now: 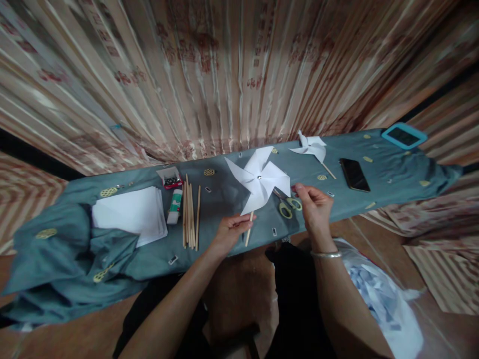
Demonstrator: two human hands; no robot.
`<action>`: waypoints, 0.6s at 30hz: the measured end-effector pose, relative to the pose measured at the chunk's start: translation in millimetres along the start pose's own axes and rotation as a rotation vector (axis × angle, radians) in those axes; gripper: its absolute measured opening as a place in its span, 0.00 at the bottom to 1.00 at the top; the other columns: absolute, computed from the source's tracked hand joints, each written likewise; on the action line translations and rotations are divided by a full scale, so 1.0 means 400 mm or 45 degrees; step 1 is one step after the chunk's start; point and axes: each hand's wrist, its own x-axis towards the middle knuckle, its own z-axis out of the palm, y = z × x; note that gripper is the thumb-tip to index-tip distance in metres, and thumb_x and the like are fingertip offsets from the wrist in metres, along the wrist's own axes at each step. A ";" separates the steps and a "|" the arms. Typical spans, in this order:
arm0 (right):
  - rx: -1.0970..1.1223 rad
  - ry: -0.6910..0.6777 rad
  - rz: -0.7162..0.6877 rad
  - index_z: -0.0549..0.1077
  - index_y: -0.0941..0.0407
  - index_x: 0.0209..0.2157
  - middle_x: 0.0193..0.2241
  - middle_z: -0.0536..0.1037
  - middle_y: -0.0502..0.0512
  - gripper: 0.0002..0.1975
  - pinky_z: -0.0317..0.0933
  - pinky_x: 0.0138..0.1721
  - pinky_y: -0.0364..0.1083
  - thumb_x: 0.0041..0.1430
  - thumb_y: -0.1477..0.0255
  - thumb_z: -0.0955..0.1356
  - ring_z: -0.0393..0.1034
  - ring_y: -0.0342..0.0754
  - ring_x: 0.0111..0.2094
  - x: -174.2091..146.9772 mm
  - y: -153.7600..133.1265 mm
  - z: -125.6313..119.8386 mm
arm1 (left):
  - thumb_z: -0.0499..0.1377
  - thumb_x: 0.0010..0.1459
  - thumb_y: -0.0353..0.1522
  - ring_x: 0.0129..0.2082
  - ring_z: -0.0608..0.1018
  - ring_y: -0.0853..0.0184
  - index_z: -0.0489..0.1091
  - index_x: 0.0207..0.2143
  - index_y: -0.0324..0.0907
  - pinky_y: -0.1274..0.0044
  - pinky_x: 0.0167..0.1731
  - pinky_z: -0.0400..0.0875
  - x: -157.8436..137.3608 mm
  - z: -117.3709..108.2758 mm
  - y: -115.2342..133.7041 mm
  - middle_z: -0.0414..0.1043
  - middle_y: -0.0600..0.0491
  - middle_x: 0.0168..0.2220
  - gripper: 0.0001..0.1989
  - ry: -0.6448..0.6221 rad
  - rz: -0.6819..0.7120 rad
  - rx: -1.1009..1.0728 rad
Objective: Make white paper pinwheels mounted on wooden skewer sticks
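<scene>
A white paper pinwheel (258, 180) with a silver pin at its centre stands tilted over the table. My left hand (232, 230) grips its wooden stick (248, 234) just below the blades. Close by the pinwheel's right blade is my right hand (313, 207), thumb and fingers drawn together; whether they touch the blade or hold anything small, I cannot tell. Scissors (286, 209) with yellow-green handles lie partly behind that blade. Farther back on the right rests a second white pinwheel (312, 145) on its stick.
Left on the cloth-covered table (220, 199) are white paper sheets (129, 212), a glue stick (174, 207), a small box of pins (170, 178) and several wooden sticks (190, 217). Rightward lie a phone (355, 174) and a blue-framed device (404, 135). A bag of paper scraps (385, 299) is on the floor.
</scene>
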 end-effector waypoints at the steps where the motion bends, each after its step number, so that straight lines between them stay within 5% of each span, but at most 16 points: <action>1: 0.002 0.005 -0.005 0.78 0.55 0.23 0.24 0.79 0.51 0.16 0.64 0.36 0.47 0.49 0.55 0.73 0.71 0.47 0.29 0.003 0.004 -0.002 | 0.72 0.40 0.39 0.41 0.78 0.61 0.82 0.34 0.41 0.71 0.47 0.67 -0.001 0.000 -0.001 0.81 0.47 0.38 0.17 -0.012 -0.004 0.012; 10: 0.072 -0.098 0.071 0.81 0.54 0.37 0.35 0.82 0.53 0.18 0.64 0.42 0.46 0.50 0.55 0.73 0.73 0.47 0.37 0.002 -0.007 -0.007 | 0.69 0.45 0.35 0.35 0.75 0.66 0.82 0.38 0.42 0.75 0.40 0.67 -0.006 0.002 -0.014 0.80 0.48 0.37 0.15 -0.096 -0.020 0.097; 18: 0.279 -0.145 0.137 0.82 0.54 0.33 0.28 0.81 0.50 0.18 0.64 0.36 0.45 0.49 0.54 0.73 0.72 0.46 0.31 -0.003 0.011 -0.001 | 0.71 0.44 0.36 0.35 0.75 0.67 0.81 0.38 0.40 0.75 0.39 0.68 -0.001 0.000 -0.023 0.80 0.46 0.40 0.17 -0.090 -0.055 0.067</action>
